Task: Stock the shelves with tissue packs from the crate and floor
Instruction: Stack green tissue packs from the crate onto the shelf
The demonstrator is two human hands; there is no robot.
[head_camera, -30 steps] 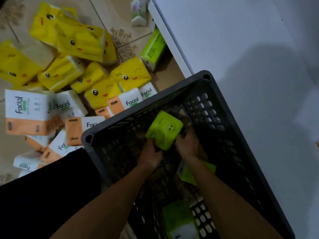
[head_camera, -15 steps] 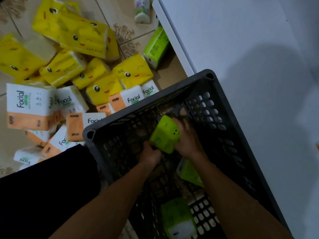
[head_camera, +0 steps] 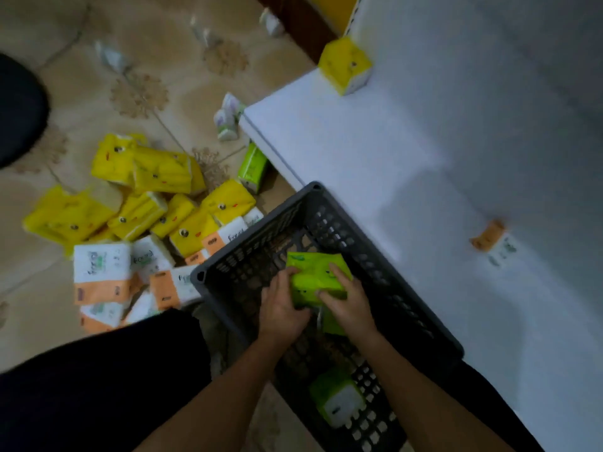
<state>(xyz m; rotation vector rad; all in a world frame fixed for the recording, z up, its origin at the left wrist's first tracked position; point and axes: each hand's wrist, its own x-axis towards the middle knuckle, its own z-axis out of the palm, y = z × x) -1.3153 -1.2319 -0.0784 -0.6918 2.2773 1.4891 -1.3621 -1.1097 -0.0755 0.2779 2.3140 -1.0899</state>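
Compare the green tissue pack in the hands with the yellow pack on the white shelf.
The green tissue pack is lime; the yellow pack is yellow with a white end. Left hand and right hand grip the green tissue pack over the grey crate; the yellow pack stands untouched on the white shelf. Both are wrapped packs.

The single head-worn view looks steeply down, close over the crate and floor.
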